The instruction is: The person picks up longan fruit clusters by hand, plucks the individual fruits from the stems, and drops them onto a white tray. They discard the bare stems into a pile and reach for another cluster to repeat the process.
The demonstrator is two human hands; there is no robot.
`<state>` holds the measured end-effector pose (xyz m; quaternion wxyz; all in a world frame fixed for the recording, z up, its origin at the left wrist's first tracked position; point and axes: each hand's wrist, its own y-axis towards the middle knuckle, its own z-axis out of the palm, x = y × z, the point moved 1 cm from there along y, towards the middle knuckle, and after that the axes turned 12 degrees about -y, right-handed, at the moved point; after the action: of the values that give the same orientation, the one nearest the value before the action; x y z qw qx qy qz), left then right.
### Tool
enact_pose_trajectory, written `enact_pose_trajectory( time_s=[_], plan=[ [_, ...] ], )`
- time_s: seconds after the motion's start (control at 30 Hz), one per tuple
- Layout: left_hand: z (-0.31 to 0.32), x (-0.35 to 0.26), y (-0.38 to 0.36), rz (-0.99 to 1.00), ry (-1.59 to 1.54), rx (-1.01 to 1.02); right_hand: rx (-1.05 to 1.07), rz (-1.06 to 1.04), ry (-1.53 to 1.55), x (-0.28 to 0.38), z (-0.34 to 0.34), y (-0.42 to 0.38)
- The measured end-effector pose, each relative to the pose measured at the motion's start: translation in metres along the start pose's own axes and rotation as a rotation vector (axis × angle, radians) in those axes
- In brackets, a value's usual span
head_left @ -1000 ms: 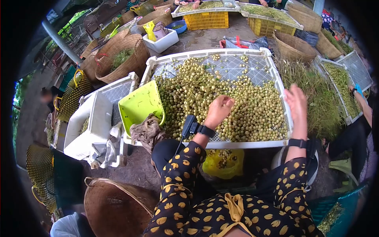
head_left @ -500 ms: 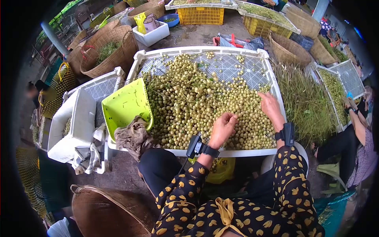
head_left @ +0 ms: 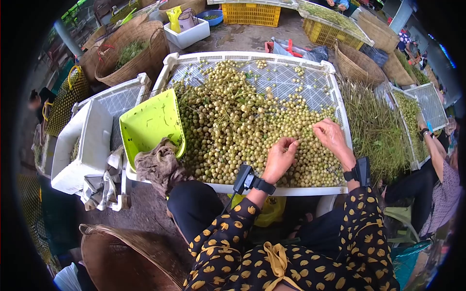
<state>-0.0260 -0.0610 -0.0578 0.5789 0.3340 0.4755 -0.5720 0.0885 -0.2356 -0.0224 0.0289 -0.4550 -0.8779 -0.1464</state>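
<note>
Mostly, the big white tray (head_left: 272, 190) is covered by small, round, yellow-green fruits (head_left: 218, 131), and some thin stems are mixed in with them. More of the white net bottom can be seen at the far side, where fewer fruits are spread.

The left hand (head_left: 281, 157) is held over the fruits near the front edge. Its thumb and fingers are bent in close to each other, but it cannot be told if a fruit is pinched there. The right hand (head_left: 331, 137) is held just beside it, near the right side of the tray. Its fingers are curled toward the thumb, and whether anything is pinched cannot be seen either. A black box is worn on each wrist.

At the left, a bright green scoop (head_left: 149, 121) is tilted over the tray's edge, and a crumpled brown cloth (head_left: 160, 166) is draped by its lower side. A white foam box (head_left: 92, 145) can be seen farther left. By the right side, a big heap of thin stems (head_left: 376, 131) is piled up.
</note>
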Motion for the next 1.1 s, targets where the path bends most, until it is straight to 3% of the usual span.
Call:
enact_pose_trajectory(
  time_s=[0.1, 0.23, 0.37, 0.47, 0.57, 0.67, 0.77, 0.87, 0.93, 1.1],
  plan=[
    [0.011, 0.004, -0.001, 0.114, -0.157, -0.118, 0.078, -0.078, 0.134, 0.041, -0.017, -0.007],
    [0.018, 0.004, -0.005, 0.015, -0.295, -0.031, 0.05, -0.223, 0.144, 0.066, -0.024, -0.019],
    [0.023, 0.008, -0.006, 0.073, -0.285, -0.055, 0.073, -0.134, 0.271, 0.061, -0.021, -0.021],
    [0.016, 0.018, -0.002, 0.105, -0.203, -0.078, -0.002, 0.033, 0.189, 0.03, -0.018, -0.009],
    [0.005, 0.019, -0.003, 0.427, 0.28, -0.187, -0.08, 0.001, 0.055, -0.015, -0.008, -0.003],
    [-0.008, 0.021, 0.001, 0.299, 0.174, -0.088, -0.027, 0.01, -0.037, -0.036, 0.006, 0.002],
    [-0.012, 0.013, -0.002, 0.219, 0.097, -0.138, -0.001, -0.013, -0.139, -0.057, 0.033, 0.005],
    [-0.013, 0.006, -0.005, 0.154, 0.065, -0.143, -0.091, -0.1, -0.219, -0.048, 0.028, 0.017],
    [-0.015, 0.003, -0.004, 0.117, 0.123, -0.133, -0.03, -0.072, -0.244, -0.035, 0.025, 0.028],
    [-0.015, 0.009, 0.0, 0.154, 0.082, -0.129, -0.056, -0.066, -0.113, -0.036, 0.048, 0.032]
  ],
)
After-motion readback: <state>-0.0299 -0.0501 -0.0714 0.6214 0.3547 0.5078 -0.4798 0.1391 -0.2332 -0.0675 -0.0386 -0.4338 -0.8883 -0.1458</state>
